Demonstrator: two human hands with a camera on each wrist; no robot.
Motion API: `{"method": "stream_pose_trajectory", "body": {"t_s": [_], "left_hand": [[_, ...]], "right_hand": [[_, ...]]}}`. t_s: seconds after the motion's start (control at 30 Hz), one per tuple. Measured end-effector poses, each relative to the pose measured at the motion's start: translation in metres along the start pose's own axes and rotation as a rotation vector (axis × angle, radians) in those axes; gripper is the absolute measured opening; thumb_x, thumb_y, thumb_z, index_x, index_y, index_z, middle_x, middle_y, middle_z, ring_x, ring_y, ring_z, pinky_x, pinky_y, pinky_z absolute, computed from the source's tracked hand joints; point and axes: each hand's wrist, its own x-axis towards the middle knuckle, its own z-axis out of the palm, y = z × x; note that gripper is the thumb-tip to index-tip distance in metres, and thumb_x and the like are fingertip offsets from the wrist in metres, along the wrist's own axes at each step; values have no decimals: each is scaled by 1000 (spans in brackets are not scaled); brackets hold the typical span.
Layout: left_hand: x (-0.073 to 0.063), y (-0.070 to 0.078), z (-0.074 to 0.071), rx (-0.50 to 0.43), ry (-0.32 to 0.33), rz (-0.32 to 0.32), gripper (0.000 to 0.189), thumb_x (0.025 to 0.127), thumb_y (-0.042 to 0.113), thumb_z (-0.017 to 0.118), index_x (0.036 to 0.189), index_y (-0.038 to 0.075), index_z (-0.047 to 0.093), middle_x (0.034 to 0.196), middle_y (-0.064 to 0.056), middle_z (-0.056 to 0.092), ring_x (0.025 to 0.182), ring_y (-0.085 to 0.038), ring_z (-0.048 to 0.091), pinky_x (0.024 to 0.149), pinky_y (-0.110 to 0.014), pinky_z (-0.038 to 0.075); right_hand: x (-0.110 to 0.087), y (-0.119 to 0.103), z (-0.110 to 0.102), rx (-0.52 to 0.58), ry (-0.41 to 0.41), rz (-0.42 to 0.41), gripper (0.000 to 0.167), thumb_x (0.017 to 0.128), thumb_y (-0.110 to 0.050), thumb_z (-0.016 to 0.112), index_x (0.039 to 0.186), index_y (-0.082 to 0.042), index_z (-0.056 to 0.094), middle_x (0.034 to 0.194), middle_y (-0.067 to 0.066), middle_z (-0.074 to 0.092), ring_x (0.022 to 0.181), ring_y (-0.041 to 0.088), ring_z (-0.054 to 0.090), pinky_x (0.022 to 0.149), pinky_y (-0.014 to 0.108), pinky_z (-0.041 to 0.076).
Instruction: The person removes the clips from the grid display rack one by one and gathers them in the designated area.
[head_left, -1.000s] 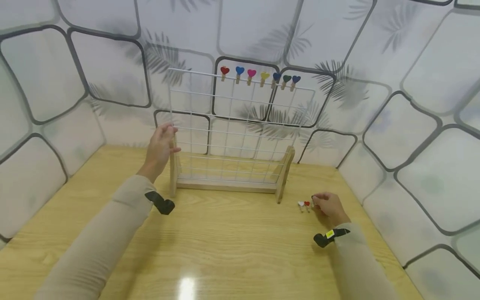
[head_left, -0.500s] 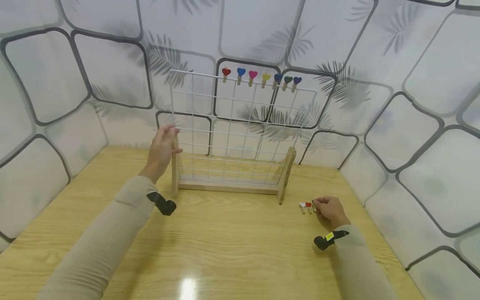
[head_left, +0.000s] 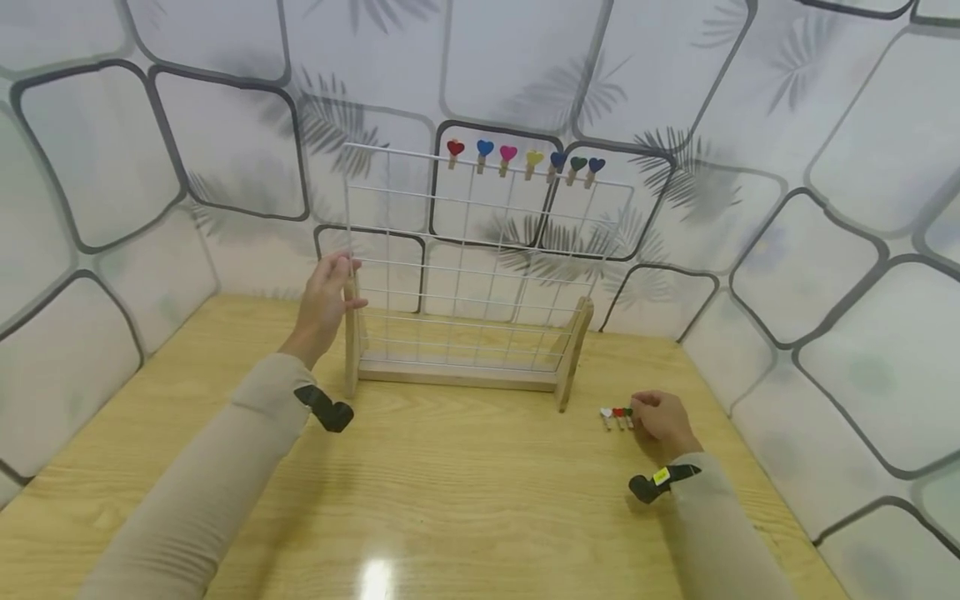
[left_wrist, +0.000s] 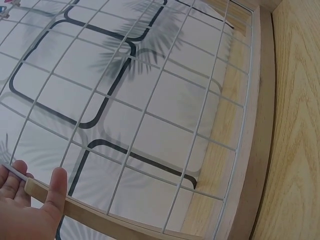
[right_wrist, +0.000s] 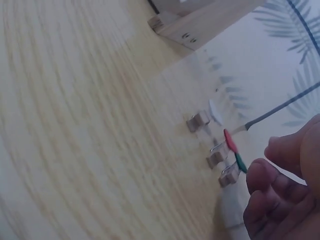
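Note:
My left hand [head_left: 322, 304] grips the left edge of a white wire grid rack [head_left: 465, 268], thumb on one side of the wooden post [left_wrist: 100, 215] and fingers on the other. Three small wooden clothespins with hearts lie in a row on the table to the right of the rack: a white-heart clothespin [head_left: 607, 417], a red-heart clothespin [right_wrist: 227, 142] and a green-heart clothespin [right_wrist: 240, 163]. Right beside the green one is my right hand [head_left: 660, 419], its thumb and forefinger apart with nothing between them. The forefinger's tip is close to the green heart.
Several heart clothespins are clipped along the rack's top wire, among them a red one [head_left: 455, 150], a pink one [head_left: 507, 156] and a yellow one [head_left: 533, 160]. A wooden base [head_left: 457, 373] supports the grid. Patterned walls [head_left: 825, 250] enclose the wooden table [head_left: 450, 483] behind and at the sides.
My right hand has let go of the green-heart clothespin, which now lies beside the red one, and has drawn slightly away from it. The left hand keeps its place on the rack.

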Motion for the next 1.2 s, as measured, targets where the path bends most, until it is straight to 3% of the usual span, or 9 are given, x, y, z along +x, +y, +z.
{"method": "stream_pose_trajectory", "body": {"t_s": [0.1,0.23,0.33,0.5,0.7,0.83,0.97,1.2], "left_hand": [[0,0,0,-23,-10,-5,55,107,34,26,146,-5,26,146,-25,33,139,-30,25,99,-46,48],[0,-1,0,-48,-20,-13,56,107,34,25,146,-6,25,148,-25,31,140,-29,22,102,-49,44],[1,-2,0,-60,-23,-15,55,107,33,26,146,-7,25,148,-25,30,140,-29,22,103,-49,43],[1,-3,-1,-80,-23,-18,55,107,32,26,145,-7,25,148,-25,30,140,-30,20,103,-48,44],[3,-2,-4,-84,-54,-13,57,107,34,27,145,-8,24,148,-26,28,142,-30,18,95,-33,51],[5,1,-10,-170,-107,-50,49,108,31,27,143,-4,29,146,-20,28,144,-27,16,87,-24,53],[8,7,-17,-278,-172,-129,47,108,31,26,142,0,26,149,-17,24,146,-23,11,88,-25,53],[6,16,-23,-203,-233,-149,62,107,38,19,149,-7,11,156,-24,12,147,-25,5,98,-32,47]], "right_hand": [[-2,-10,-2,24,-2,-43,40,103,-20,47,131,8,52,124,26,57,95,25,60,71,27,53],[-3,-29,-6,125,-26,-93,44,105,-24,42,135,9,47,127,28,55,82,13,64,65,27,56],[-2,-45,-11,231,-62,-129,47,107,-27,38,134,10,46,122,23,58,77,7,62,62,26,55],[-3,-78,-19,388,-137,-204,49,108,-30,32,132,9,47,111,5,62,79,9,62,64,26,55],[-5,-124,-25,485,-171,-306,41,108,-28,32,122,3,54,102,1,65,78,11,62,63,23,54],[-8,-151,-28,504,-189,-349,36,107,-28,33,117,-3,57,100,0,65,76,11,62,61,22,53],[-8,-174,-31,437,-198,-399,43,107,-33,35,122,3,54,104,6,62,77,13,62,62,24,54],[-10,-217,-33,426,-222,-474,38,106,-33,39,116,-3,60,105,9,62,80,18,61,63,27,53]]}}
